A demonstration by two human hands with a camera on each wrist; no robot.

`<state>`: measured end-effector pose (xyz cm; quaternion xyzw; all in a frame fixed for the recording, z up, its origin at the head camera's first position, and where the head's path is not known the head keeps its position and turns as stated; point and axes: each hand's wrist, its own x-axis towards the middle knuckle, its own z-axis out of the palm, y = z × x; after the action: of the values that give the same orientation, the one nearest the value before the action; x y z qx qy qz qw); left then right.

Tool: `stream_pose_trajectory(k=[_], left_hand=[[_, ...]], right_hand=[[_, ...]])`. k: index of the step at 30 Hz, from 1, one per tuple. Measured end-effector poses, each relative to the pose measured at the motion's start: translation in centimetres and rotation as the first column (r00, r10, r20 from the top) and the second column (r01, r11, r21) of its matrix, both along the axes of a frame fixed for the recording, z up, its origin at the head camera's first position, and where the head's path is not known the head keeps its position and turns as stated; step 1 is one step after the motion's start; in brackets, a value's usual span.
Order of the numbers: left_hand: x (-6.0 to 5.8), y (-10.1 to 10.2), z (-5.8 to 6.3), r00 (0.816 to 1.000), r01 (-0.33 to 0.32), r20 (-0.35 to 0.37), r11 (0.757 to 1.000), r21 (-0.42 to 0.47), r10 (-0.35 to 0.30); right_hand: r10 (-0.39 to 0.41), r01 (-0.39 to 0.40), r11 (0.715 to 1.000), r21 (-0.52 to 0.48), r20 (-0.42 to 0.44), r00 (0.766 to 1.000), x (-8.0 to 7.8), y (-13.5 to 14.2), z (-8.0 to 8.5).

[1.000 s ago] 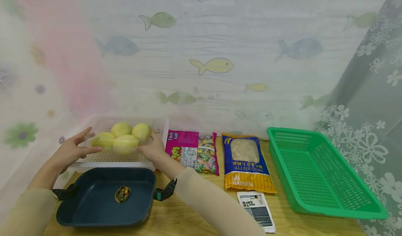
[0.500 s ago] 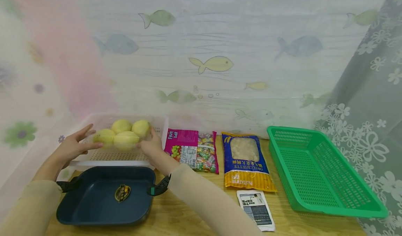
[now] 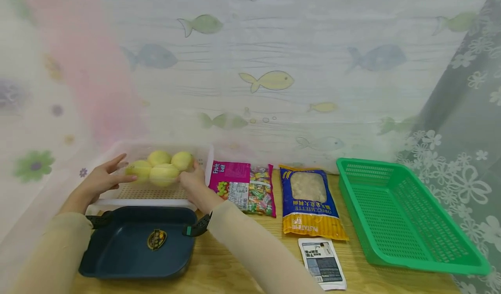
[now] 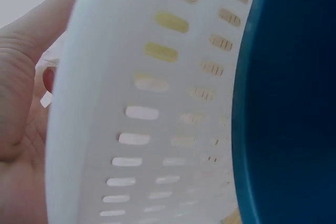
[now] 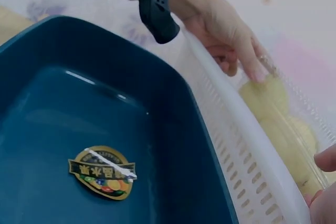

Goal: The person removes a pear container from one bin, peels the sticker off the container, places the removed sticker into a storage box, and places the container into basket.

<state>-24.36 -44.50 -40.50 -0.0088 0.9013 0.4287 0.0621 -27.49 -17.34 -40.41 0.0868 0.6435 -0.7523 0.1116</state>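
Note:
A clear plastic fruit box (image 3: 156, 182) holds several pale yellow, rounded fruits (image 3: 163, 175), over the white slotted basket (image 3: 141, 202) at the back left. My left hand (image 3: 102, 178) grips the box's left end, thumb along the front and fingers behind. At the other end my right hand (image 3: 194, 182) holds the box, its far fingers hidden. The left wrist view has the left hand (image 4: 23, 114) behind the basket's slotted wall, with yellow showing through the slots. In front of the basket stands a dark blue pan-like tub (image 3: 129, 255) with a fruit label sticker (image 3: 156, 239) inside.
Right of the basket lies a pink candy bag (image 3: 242, 187), then a blue and yellow pasta bag (image 3: 311, 205). A small white and grey packet (image 3: 322, 263) lies nearer the front. A green slotted basket (image 3: 395, 224) stands at the right. A patterned curtain (image 3: 266, 107) hangs behind.
Both hands and the fruit box have shifted slightly to the right over the white basket. The grip at both ends stays the same, and the view has moved a little.

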Motion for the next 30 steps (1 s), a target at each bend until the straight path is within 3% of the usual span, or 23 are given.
stream_pose_trajectory(k=[15,24,30], left_hand=[[-0.14,-0.18,0.08,0.998,0.007,0.068,1.000,-0.024,-0.005],[-0.34,0.05,-0.13,0.994,0.038,0.099,0.999,0.038,-0.041],[-0.40,0.03,-0.15,0.995,0.048,0.083,0.999,-0.006,-0.047]], right_hand=[[0.013,-0.015,0.999,0.048,0.050,0.999,-0.18,-0.33,-0.23],[0.010,-0.013,0.997,0.082,0.029,1.000,-0.37,-0.56,-0.65],[0.001,-0.003,0.998,0.071,0.025,1.000,-0.19,-0.63,-0.61]])
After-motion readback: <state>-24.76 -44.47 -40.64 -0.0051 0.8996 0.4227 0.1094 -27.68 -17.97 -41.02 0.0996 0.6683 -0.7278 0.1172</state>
